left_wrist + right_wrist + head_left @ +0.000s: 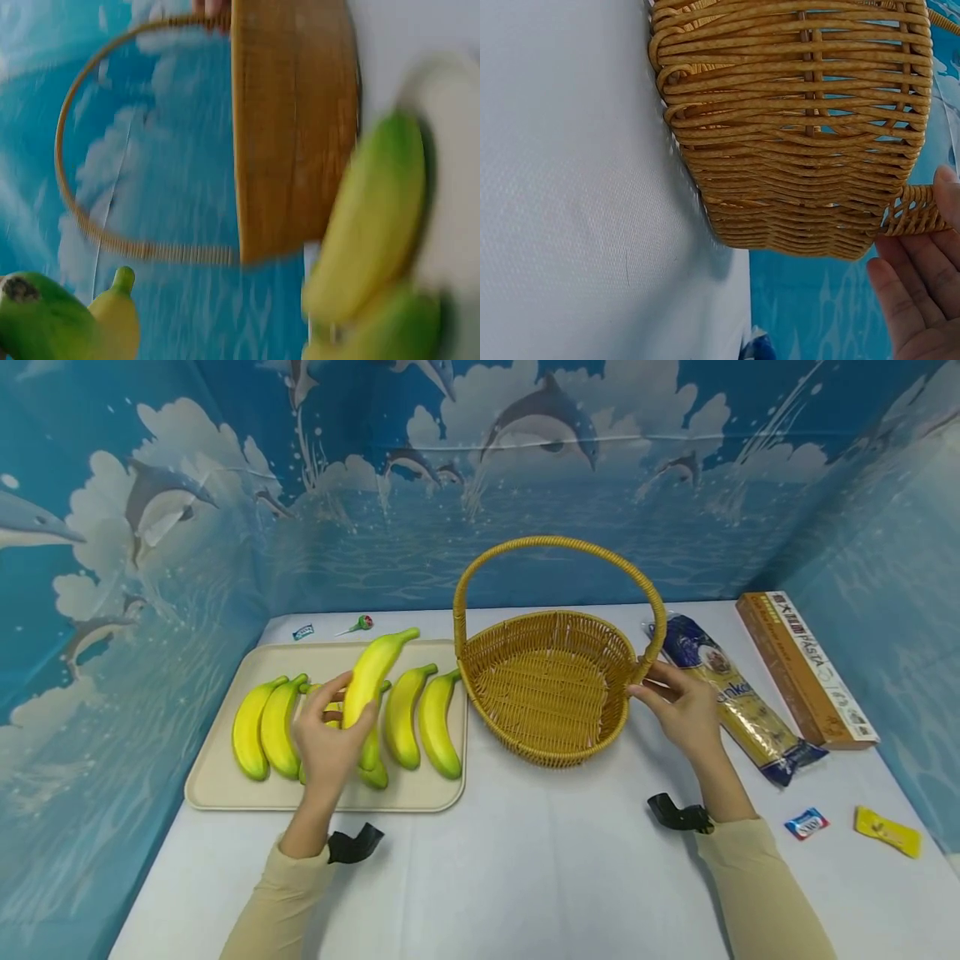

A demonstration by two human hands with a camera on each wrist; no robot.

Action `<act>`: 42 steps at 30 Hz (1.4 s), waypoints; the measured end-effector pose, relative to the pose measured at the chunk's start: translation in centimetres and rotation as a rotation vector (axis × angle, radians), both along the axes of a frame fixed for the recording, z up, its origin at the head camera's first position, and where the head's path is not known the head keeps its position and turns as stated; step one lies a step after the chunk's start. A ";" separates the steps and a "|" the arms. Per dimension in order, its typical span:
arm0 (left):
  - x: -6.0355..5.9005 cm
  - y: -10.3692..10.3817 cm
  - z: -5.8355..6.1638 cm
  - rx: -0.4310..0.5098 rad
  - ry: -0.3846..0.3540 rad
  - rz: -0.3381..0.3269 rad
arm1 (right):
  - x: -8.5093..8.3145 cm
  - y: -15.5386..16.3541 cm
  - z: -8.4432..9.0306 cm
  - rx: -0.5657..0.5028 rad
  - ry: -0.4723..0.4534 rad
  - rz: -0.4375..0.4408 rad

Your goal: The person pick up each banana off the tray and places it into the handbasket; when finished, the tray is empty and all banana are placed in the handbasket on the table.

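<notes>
The left hand grips one banana above the tray, the relaxed right hand touches the empty basket.

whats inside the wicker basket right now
Nothing: the wicker basket shows only bare woven floor. Its near inner wall is hidden behind the rim. The right hand touches its handle base outside.

Left wrist view blurring heavily: yellow-green plastic bananas and woven wicker basket smeared, edges cropping both. Left hand covering middle bananas on beige tray. Right wrist view cropping right hand. Small wrapped sweets' print staying unreadable.
</notes>
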State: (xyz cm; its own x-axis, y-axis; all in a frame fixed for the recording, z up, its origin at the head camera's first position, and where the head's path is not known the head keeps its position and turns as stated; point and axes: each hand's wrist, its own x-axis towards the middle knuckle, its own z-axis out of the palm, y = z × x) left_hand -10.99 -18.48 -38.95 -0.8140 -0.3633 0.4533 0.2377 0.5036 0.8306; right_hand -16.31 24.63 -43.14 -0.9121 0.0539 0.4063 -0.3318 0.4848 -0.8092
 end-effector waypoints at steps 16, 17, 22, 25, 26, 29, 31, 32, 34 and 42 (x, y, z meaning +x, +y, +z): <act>-7.3 13.3 -3.3 -0.060 -0.034 -0.221 | -0.3 -0.8 0.1 0.000 -0.039 0.005; -7.6 13.5 -3.5 -0.068 -0.038 -0.217 | -0.3 -0.8 0.1 -0.001 -0.043 0.007; -9.0 14.2 -4.4 -0.175 -0.052 -0.192 | -0.3 -0.8 0.0 0.000 -0.054 -0.002; -9.3 14.4 -5.1 -0.242 -0.070 -0.163 | -0.2 -0.8 0.1 -0.005 -0.047 0.002; -9.3 14.5 -5.2 -0.258 -0.079 -0.153 | -0.3 -0.8 0.0 -0.007 -0.043 0.005; -9.4 14.6 -5.4 -0.297 -0.099 -0.121 | -0.3 -0.7 0.1 -0.007 -0.036 0.007; -9.5 14.6 -5.5 -0.311 -0.122 -0.108 | -0.2 -0.7 0.1 -0.005 -0.036 0.001; -9.5 14.7 -5.4 -0.316 -0.136 -0.105 | -0.2 -0.6 0.2 -0.004 -0.037 0.000; -9.4 14.8 -5.4 -0.330 -0.162 -0.101 | -0.1 -0.6 0.2 -0.001 -0.038 -0.005; -9.4 15.5 -5.2 -0.403 -0.227 -0.107 | 0.2 -0.2 0.3 0.002 -0.038 -0.026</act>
State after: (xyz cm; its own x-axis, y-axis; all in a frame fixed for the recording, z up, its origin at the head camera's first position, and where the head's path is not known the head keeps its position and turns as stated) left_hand -20.37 -3.00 -44.13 -0.9318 -0.1038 0.3477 0.1410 0.7793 0.6106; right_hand -16.07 24.39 -42.88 -0.9253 0.0774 0.3712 -0.2876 0.4948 -0.8201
